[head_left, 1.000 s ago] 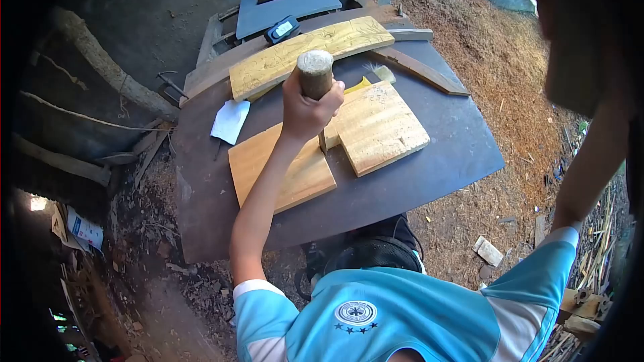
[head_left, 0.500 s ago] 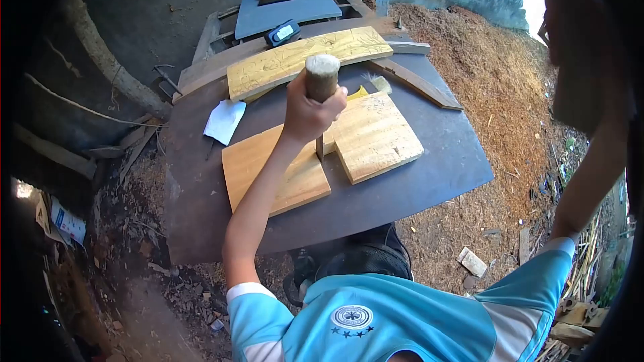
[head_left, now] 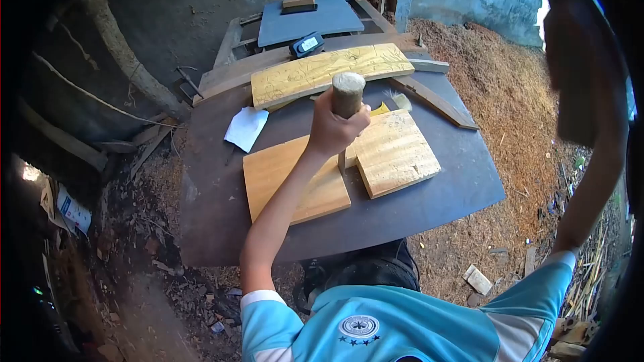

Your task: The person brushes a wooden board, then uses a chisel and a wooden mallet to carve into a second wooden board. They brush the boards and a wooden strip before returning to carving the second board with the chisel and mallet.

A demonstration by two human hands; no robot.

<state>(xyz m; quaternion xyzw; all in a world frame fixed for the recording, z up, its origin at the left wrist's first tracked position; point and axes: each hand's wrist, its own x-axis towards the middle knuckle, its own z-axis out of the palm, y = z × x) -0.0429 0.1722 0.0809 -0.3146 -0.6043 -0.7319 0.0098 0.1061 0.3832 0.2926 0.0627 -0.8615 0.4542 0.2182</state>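
Observation:
My left hand (head_left: 334, 127) is wrapped round the thick wooden handle of a chisel (head_left: 347, 97), held upright. Its blade goes down to the notched edge of a light wooden board (head_left: 295, 174), by the narrow neck between the board's left and right parts. At the upper right, my right hand (head_left: 609, 97) is raised high, dark against the shadow. A long dark block (head_left: 571, 87) hangs beside it, apparently in its grasp; the fingers are lost in the dark.
The board lies on a dark tabletop (head_left: 409, 208). Behind are a carved plank (head_left: 335, 70), a white paper (head_left: 246, 127), a black device (head_left: 306, 45) and a curved wooden strip (head_left: 436, 102). Wood shavings (head_left: 500, 100) cover the ground at right; a rough log (head_left: 124, 47) leans at left.
The view has shifted, so table and board appear further right and lower. My left hand still holds the chisel at the notch; my right arm stays raised with the dark block.

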